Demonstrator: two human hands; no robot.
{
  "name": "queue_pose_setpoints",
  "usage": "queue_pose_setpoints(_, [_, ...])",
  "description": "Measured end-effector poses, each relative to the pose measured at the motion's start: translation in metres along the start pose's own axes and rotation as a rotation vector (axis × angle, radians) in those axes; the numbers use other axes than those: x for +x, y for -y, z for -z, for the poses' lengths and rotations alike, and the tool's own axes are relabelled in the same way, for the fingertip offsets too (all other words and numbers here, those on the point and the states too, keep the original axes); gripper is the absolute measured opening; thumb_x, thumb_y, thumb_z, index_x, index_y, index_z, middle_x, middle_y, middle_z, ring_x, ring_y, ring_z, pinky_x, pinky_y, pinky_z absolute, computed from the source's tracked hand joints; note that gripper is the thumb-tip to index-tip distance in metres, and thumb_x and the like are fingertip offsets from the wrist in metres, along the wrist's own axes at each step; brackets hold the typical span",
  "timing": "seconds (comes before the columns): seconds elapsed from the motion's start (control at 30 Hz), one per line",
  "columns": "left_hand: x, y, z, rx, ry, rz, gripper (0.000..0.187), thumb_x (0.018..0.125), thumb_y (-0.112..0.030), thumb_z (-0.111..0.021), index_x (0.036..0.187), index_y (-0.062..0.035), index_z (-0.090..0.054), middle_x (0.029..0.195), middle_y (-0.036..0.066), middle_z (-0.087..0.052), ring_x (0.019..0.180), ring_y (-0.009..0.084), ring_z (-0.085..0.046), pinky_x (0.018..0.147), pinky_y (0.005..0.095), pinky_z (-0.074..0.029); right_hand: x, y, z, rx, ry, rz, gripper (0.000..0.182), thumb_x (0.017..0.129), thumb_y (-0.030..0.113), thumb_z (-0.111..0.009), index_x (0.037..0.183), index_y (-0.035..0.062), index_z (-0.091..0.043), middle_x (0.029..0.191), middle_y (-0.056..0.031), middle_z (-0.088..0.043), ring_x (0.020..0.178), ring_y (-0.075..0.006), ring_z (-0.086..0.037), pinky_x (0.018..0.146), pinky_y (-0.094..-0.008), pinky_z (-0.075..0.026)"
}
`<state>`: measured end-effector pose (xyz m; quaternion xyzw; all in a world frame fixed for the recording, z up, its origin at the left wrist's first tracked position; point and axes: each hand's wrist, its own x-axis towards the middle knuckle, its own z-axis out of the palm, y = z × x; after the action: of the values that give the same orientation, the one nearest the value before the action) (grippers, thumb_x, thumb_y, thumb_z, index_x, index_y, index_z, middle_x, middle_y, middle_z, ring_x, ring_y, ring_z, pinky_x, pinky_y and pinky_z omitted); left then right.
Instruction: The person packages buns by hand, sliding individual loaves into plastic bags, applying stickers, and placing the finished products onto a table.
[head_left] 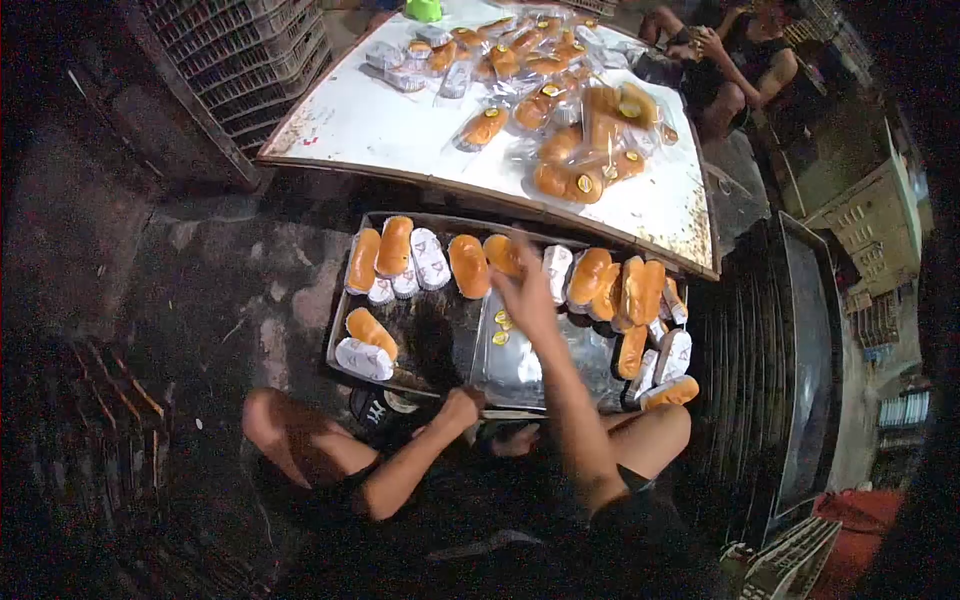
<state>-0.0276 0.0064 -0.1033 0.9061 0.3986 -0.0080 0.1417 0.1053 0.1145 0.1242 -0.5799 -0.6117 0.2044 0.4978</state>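
Note:
My right hand [527, 292] reaches over the dark metal tray [425, 345], thumb and fingers apart, slightly blurred. Its fingers overlap a golden-brown bun [502, 254] in the tray's back row. Just left of that bun lies another bun [468, 267]. Closed fingers show on my left hand [462, 408], at the tray's near edge beside the corner of some clear plastic bags [545, 365]; what they hold is hidden. Small yellow labels [501, 327] show on the bags. More buns in white printed paper cups [429, 258] line the tray's back and both sides.
A white-topped table [380, 130] beyond the tray carries many bagged buns [485, 128]. Stacked plastic crates [235, 70] stand at back left. Dark trays [805, 350] are stacked on the right. Another person [750, 70] sits at the back right.

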Motion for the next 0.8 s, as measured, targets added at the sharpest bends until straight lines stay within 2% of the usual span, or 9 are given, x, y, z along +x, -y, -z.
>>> queue_pose_setpoints(0.17, [-0.020,0.008,0.098,-0.430,0.068,0.228,0.009,0.067,-0.012,-0.054,0.071,-0.0081,-0.061,0.068,0.010,-0.060,0.067,0.0257,-0.060,0.061,0.0348,-0.047,-0.183,-0.051,-0.012,0.077,0.615,-0.488,0.026,0.077,0.024,-0.057,0.073,-0.0007,-0.050,0.061,-0.0099,-0.051,0.060,-0.0160,-0.052,0.058,-0.0313,-0.041])
queue_pose_setpoints(0.3, [-0.022,-0.012,0.110,-0.869,0.032,0.178,0.013,0.069,-0.008,-0.060,0.080,-0.0027,-0.061,0.068,0.009,-0.060,0.059,0.0171,-0.059,0.055,0.0283,-0.045,-0.208,-0.049,-0.022,-0.197,0.157,-0.405,0.022,0.080,0.019,-0.054,0.077,-0.0006,-0.045,0.061,-0.0164,-0.049,0.054,-0.0181,-0.051,0.049,-0.0269,-0.038])
queue_pose_setpoints(0.37, [-0.016,-0.020,0.110,-1.057,-0.368,0.301,0.015,0.071,-0.011,-0.059,0.083,-0.0016,-0.061,0.074,0.011,-0.056,0.069,0.0213,-0.057,0.060,0.0284,-0.044,-0.189,-0.049,-0.016,-0.053,0.146,-0.460,0.019,0.083,0.019,-0.046,0.094,0.0027,-0.048,0.061,-0.0139,-0.052,0.058,-0.0297,-0.055,0.052,-0.0379,-0.040])
queue_pose_setpoints(0.43, [-0.016,-0.032,0.142,-0.966,-0.428,0.359,0.016,0.073,-0.007,-0.057,0.087,0.0004,-0.060,0.074,0.010,-0.055,0.068,0.0200,-0.055,0.060,0.0272,-0.043,-0.142,-0.028,0.005,0.448,0.549,-1.104,0.020,0.085,0.019,-0.043,0.097,0.0049,-0.049,0.066,-0.0079,-0.057,0.060,-0.0268,-0.056,0.053,-0.0341,-0.043])
queue_pose_setpoints(0.47, [-0.019,-0.039,0.147,-0.966,-0.432,0.319,0.016,0.074,-0.008,-0.057,0.087,0.0004,-0.061,0.075,0.011,-0.055,0.068,0.0191,-0.055,0.060,0.0270,-0.042,-0.135,-0.041,0.002,0.455,0.537,-1.101,0.020,0.085,0.019,-0.043,0.097,0.0049,-0.049,0.066,-0.0079,-0.057,0.060,-0.0268,-0.056,0.053,-0.0341,-0.043])
queue_pose_setpoints(0.57, [-0.016,-0.052,0.130,-1.003,-0.390,0.273,0.026,0.076,-0.009,-0.056,0.102,-0.0028,-0.056,0.076,0.008,-0.054,0.069,0.0161,-0.053,0.063,0.0259,-0.042,-0.137,-0.064,-0.014,0.951,0.193,-1.034,0.028,0.086,0.026,-0.043,0.106,0.0076,-0.048,0.087,-0.0077,-0.059,0.077,-0.0244,-0.057,0.067,-0.0329,-0.046])
queue_pose_setpoints(0.63, [0.006,-0.045,0.099,-1.856,-0.857,0.741,0.040,0.080,-0.011,-0.051,0.118,-0.0099,-0.043,0.074,0.005,-0.055,0.069,0.0152,-0.053,0.064,0.0267,-0.043,-0.130,-0.036,-0.036,1.586,-0.341,-0.990,0.041,0.087,0.028,-0.039,0.122,0.0062,-0.035,0.107,-0.0126,-0.051,0.089,-0.0206,-0.054,0.072,-0.0296,-0.046])
queue_pose_setpoints(0.7, [-0.009,-0.005,0.097,-2.650,-0.471,0.586,0.029,0.084,-0.016,-0.045,0.112,-0.0104,-0.044,0.083,0.004,-0.057,0.075,0.0185,-0.055,0.068,0.0315,-0.046,-0.146,-0.028,-0.037,1.847,0.105,-1.112,0.039,0.089,0.025,-0.035,0.122,0.0043,-0.034,0.116,-0.0147,-0.045,0.103,-0.0241,-0.047,0.081,-0.0312,-0.044])
queue_pose_setpoints(0.8, [-0.016,0.010,0.120,-2.257,-0.735,0.702,0.015,0.084,-0.019,-0.046,0.094,-0.0074,-0.048,0.073,0.003,-0.051,0.066,0.0167,-0.051,0.070,0.0302,-0.046,-0.125,-0.083,-0.036,0.838,0.546,-0.915,0.053,0.081,0.028,-0.050,0.121,-0.0028,-0.032,0.116,-0.0181,-0.044,0.104,-0.0267,-0.046,0.086,-0.0359,-0.039])
